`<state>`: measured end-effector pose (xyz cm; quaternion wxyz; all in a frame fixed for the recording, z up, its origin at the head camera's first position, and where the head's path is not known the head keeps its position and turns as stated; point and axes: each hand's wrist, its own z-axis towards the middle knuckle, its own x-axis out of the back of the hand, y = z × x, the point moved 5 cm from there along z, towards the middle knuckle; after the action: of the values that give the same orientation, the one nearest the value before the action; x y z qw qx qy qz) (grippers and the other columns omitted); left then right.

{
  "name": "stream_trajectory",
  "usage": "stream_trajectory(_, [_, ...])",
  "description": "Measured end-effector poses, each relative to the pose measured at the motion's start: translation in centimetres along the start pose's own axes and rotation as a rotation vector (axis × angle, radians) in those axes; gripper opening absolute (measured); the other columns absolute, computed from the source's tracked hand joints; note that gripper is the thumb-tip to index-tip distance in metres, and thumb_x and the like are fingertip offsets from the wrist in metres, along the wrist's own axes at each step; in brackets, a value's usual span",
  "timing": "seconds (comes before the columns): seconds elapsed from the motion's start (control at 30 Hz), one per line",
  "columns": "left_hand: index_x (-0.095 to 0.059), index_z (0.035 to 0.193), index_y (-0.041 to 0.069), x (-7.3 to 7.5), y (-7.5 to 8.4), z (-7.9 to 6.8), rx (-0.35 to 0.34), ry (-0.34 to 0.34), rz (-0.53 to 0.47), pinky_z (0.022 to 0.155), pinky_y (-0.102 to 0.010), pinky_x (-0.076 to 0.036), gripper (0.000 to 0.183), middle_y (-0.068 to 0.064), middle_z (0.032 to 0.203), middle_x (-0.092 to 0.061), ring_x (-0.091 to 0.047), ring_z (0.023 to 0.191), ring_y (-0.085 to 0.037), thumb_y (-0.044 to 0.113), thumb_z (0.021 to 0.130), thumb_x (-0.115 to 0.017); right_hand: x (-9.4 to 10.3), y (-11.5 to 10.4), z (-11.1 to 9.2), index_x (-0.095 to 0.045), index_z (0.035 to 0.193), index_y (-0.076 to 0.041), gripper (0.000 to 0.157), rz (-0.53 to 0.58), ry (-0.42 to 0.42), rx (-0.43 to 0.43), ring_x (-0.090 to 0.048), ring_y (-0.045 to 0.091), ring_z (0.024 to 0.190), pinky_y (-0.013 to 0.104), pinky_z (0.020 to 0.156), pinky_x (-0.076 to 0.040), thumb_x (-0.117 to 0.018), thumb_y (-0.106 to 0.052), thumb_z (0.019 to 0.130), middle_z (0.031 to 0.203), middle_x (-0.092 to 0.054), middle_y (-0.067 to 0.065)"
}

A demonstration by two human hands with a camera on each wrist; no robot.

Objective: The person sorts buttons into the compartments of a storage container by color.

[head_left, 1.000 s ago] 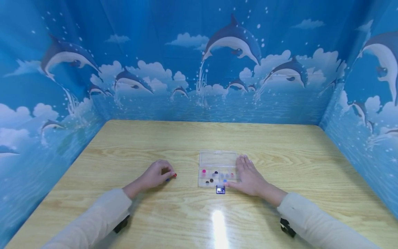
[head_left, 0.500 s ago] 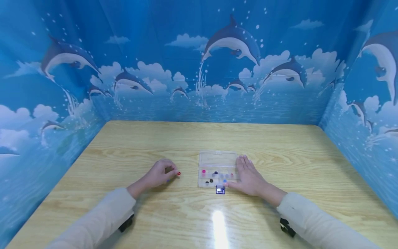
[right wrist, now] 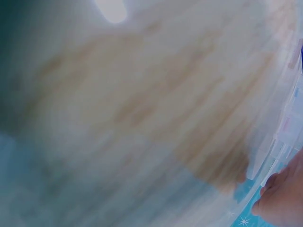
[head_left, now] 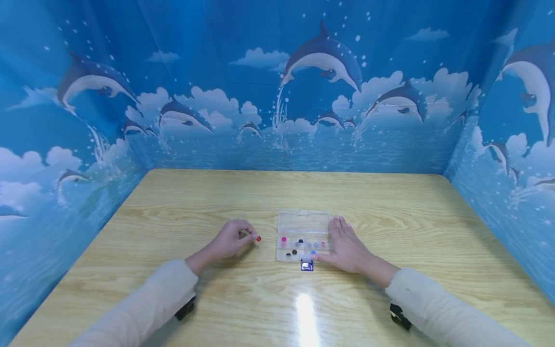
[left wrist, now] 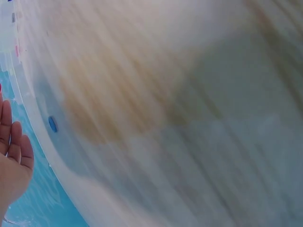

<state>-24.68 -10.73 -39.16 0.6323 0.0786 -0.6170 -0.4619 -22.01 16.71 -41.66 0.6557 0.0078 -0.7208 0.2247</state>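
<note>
My left hand (head_left: 233, 239) pinches a small red disc (head_left: 258, 239) between thumb and fingertip, a short way left of a clear plastic compartment box (head_left: 278, 250). The box lies with its transparent lid (head_left: 303, 221) folded back. Inside are several small round pieces, among them a pink one (head_left: 284, 239), a black one (head_left: 294, 252) and a blue one (head_left: 314, 252). Along the box's right side rests my right hand (head_left: 350, 248), fingers straight, thumb at the front corner. On the table, a blue disc (left wrist: 52, 124) shows in the left wrist view; the left hand hides it in the head view.
A small dark blue piece (head_left: 307, 265) with a pale centre sits at the box's front edge. The wood-grain table (head_left: 373, 193) is enclosed at the back and sides by a blue dolphin-print curtain (head_left: 243, 72). Light glares off the tabletop near the front.
My left hand has moved right toward the box, carrying the red disc. The blue disc beneath it has gone out of sight in the head view. My right hand has stayed put.
</note>
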Motion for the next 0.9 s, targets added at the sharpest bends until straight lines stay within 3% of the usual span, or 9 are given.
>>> stream_trajectory(0.5, [-0.068,0.081,0.008,-0.7,1.5,1.2,0.011,-0.021,-0.027,0.067,-0.019,-0.044,0.007,-0.004,0.084,-0.068,-0.057,0.08,-0.013,0.011,0.086,-0.064,0.3,-0.3,-0.3,-0.018,0.141,0.012,0.106,-0.009,0.013,0.012,-0.007,0.044,0.14,0.05,0.115,-0.011,-0.05,-0.068,0.08,0.15,-0.011,0.031])
stream_trajectory(0.9, [-0.068,0.081,0.009,-1.6,2.5,2.3,0.024,-0.018,-0.007,0.075,-0.029,-0.049,0.008,-0.004,0.087,-0.068,-0.059,0.089,-0.019,0.012,0.086,-0.064,0.3,-0.4,-0.3,-0.013,0.142,0.012,0.107,-0.011,0.016,0.01,-0.007,0.045,0.14,0.052,0.114,-0.011,-0.051,-0.066,0.081,0.15,-0.01,0.031])
